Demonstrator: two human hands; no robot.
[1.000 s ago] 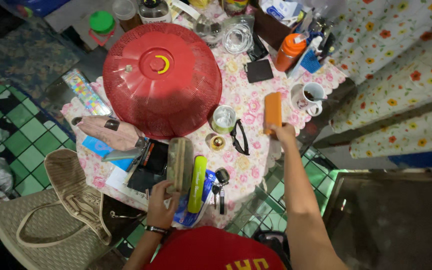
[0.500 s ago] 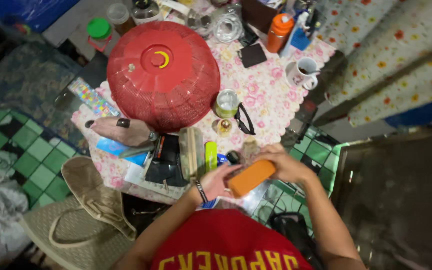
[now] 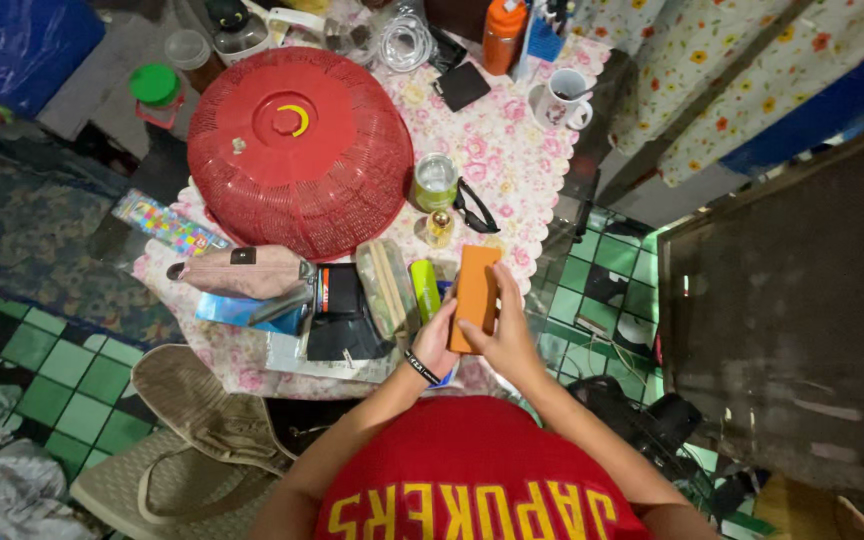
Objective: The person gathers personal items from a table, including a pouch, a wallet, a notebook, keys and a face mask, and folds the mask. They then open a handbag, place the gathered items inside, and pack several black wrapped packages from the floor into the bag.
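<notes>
An orange rectangular case (image 3: 476,296) is held in both hands over the near edge of the table (image 3: 512,170), which is covered with a pink floral cloth. The left hand (image 3: 435,343), a dark band at its wrist, is closed around the case's lower left side; the right hand (image 3: 508,340) is wrapped around its lower right side, with fingers laid along the edge. The case is seen just right of a yellow-green tube (image 3: 424,289), which lies beside a clear pouch (image 3: 385,287) and a black wallet (image 3: 340,312). Left of the wallet, a pink pouch (image 3: 242,270) is found resting above a blue flat package (image 3: 227,312), and a colourful patterned strip (image 3: 167,223) lies further left. Beyond the case, a small amber bottle (image 3: 439,228), black sunglasses (image 3: 474,212) and a green-labelled jar (image 3: 436,182) are placed beside a large red dome food cover (image 3: 297,150). An orange bottle (image 3: 503,33) and a white mug (image 3: 562,98) stand at the table's far side.
</notes>
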